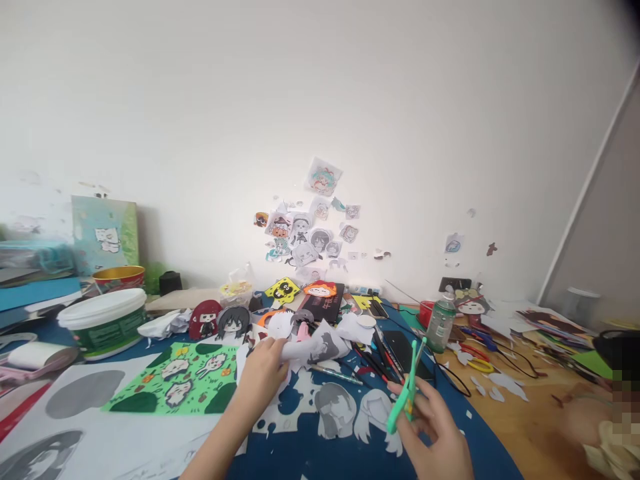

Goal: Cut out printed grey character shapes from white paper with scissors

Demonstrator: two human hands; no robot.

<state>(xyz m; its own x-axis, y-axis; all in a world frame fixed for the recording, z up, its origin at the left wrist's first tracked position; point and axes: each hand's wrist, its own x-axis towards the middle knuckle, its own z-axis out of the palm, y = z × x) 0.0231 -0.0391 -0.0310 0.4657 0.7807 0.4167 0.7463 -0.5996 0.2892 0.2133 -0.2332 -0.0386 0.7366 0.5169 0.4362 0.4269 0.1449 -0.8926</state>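
My left hand (263,367) is closed on the near end of a curled sheet of paper (326,344) with a grey printed figure, above a heap of paper pieces. On the right, my right hand (434,430) holds green-handled scissors (400,407), blades pointing up and away from me. Between the hands lie a cut-out grey head (336,410) and a pale long-haired cut-out (376,417) on the blue table cover. A pen (336,375) rests just beyond them. Paper scraps with holes (285,421) lie beside my left forearm.
At the left are a green sheet with cartoon figures (175,380), large printed paper (135,440) and a white-lidded tub (103,323). A clear bottle (442,323) stands at the right, near pliers (477,360) and cables. Pens and a dark tablet-like slab (407,350) lie centrally.
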